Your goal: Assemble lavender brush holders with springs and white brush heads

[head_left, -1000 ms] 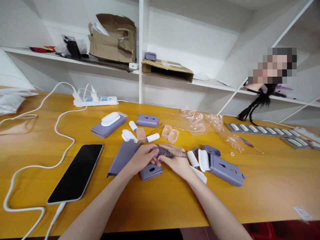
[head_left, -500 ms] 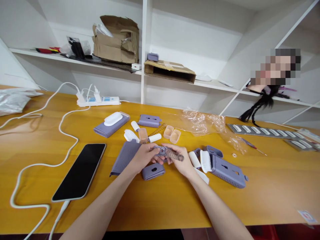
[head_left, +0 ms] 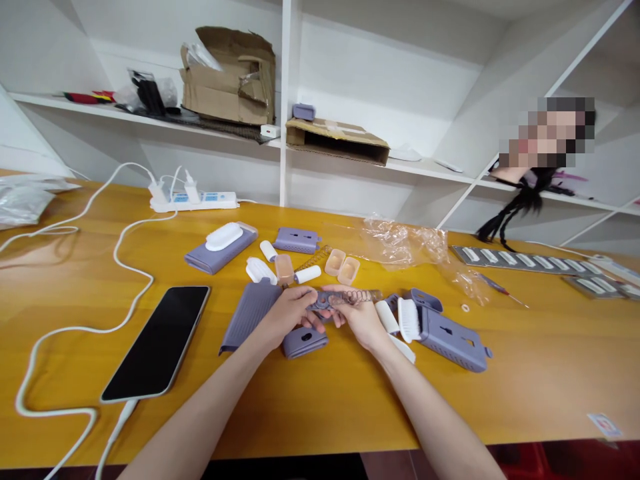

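Both my hands meet above the middle of the table. Pinched in my left hand is the left end of a small purple-grey plastic part with a round hole. My right hand grips the same part at its right end, and a coil spring sticks out to the right across its back. Whether the spring is fixed to the part I cannot tell. Just below my fingers lies a purple case piece with a dark oval slot; a ribbed purple cover rests beside my left wrist.
A purple case, a white-bristled brush and a white roller lie right of my hands. Behind are another spring, peach cups and clear plastic film. A phone with its cable lies left.
The spring has swung up and stretches farther right; before, it sloped down over my right hand. Both hands keep hold of the plastic part. The whole view has shifted slightly.
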A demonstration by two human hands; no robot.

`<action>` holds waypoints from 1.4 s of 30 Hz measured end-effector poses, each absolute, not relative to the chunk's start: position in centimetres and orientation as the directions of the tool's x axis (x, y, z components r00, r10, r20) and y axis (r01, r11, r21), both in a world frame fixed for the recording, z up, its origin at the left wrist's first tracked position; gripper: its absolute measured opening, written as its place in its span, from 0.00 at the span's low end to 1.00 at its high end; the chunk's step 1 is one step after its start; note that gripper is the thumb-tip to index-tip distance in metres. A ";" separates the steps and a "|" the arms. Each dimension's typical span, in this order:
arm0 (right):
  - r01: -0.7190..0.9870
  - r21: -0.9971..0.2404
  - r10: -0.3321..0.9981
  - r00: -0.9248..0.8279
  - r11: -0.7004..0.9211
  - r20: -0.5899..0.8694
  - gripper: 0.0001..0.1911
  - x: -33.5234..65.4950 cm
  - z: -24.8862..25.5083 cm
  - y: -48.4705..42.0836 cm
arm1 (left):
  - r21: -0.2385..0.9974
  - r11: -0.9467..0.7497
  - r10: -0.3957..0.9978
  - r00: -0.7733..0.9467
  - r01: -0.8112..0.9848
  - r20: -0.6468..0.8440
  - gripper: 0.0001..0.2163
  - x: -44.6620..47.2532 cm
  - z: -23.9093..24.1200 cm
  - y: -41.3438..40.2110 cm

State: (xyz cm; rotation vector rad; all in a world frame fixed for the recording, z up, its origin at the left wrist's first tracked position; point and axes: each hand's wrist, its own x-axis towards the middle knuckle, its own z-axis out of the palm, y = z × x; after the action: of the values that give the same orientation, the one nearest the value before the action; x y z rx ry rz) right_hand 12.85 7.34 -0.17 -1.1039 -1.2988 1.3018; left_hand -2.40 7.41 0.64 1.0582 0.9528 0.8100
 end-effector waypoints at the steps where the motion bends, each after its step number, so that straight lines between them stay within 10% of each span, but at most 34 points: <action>1: -0.024 -1.000 0.991 -0.134 0.019 0.022 0.13 12.9 -0.2 7.4 | 0.949 0.302 0.892 0.379 -0.089 -0.248 0.08 -2.5 0.7 7.4; 10: 0.053 -0.998 0.987 -0.154 0.047 0.039 0.15 13.1 -0.3 7.6 | 0.936 0.334 0.864 0.434 -0.115 -0.255 0.07 -2.7 0.5 7.6; 19: 0.410 -0.778 0.879 -0.252 0.476 0.405 0.16 13.1 0.7 7.0 | 0.920 0.371 0.888 0.337 -0.125 -0.312 0.04 -2.5 0.7 7.7; 42: 0.593 -0.643 0.867 -0.229 0.485 0.443 0.11 12.6 -0.5 7.3 | 0.970 0.215 0.934 0.266 0.110 -0.237 0.07 -1.8 0.0 7.5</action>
State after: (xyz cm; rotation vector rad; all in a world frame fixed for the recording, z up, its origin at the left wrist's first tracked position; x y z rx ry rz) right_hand 12.64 7.27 -0.50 -1.2087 -1.9370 0.4367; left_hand -1.82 7.45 0.00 1.2144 1.1569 0.7978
